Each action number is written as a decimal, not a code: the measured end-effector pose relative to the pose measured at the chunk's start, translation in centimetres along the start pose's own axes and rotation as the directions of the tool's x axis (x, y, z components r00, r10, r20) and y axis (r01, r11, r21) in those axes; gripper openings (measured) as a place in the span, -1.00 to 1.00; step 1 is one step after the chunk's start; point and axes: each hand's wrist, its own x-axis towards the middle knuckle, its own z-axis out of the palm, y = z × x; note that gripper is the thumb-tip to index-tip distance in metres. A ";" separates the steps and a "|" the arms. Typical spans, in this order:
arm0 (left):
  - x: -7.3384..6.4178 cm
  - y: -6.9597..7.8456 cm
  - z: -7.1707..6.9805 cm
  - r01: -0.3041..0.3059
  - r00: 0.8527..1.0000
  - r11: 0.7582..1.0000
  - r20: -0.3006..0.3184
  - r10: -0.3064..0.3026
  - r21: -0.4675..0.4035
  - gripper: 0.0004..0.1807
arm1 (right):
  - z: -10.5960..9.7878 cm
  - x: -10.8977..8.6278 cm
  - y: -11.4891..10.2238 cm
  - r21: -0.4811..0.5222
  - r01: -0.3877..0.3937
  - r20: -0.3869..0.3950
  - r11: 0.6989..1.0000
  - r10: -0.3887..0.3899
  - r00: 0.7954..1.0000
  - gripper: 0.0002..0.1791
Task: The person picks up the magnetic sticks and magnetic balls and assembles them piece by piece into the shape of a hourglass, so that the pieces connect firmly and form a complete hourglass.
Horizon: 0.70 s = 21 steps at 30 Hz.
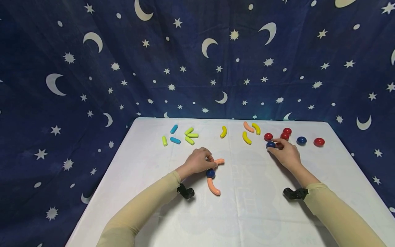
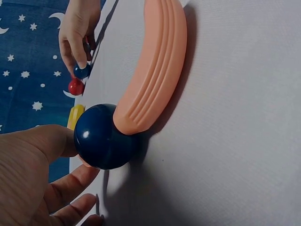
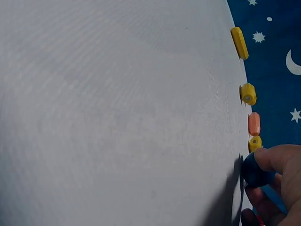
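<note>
A white-covered table is bearing everything. Near its middle, the left hand is making a narrow pinch on the upper coral piece; toward the far right corner, the right hand is gripping a loose blue ball between thumb and fingers. The lower coral piece is curving toward the near edge, and a central blue ball is sitting between both coral pieces, seemingly joined to them. A red ball is lying just beyond the gripped ball; whether that one is touching the cloth, one cannot tell. Good handling is probably calling for a light pinch around the ball's middle, clearing its red neighbour, while the left fingers are steadying the joint against twisting.
</note>
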 end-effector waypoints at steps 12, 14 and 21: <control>0.0 0.0 0.1 0.011 1.000 1.000 0.002 -0.011 0.006 -0.77 | -0.5 -0.4 0.3 -0.216 0.126 -0.038 0.968 -0.137 0.990 -0.47; 0.0 -0.1 0.1 0.009 1.000 1.000 0.002 -0.009 0.002 -0.77 | -0.5 -0.4 0.1 -0.238 0.138 -0.030 0.961 -0.149 0.988 -0.47; 0.0 -0.1 0.0 0.003 1.000 1.000 0.005 -0.003 -0.009 -0.75 | 0.6 -1.2 -1.7 -0.159 0.132 0.055 0.978 -0.124 0.991 -0.46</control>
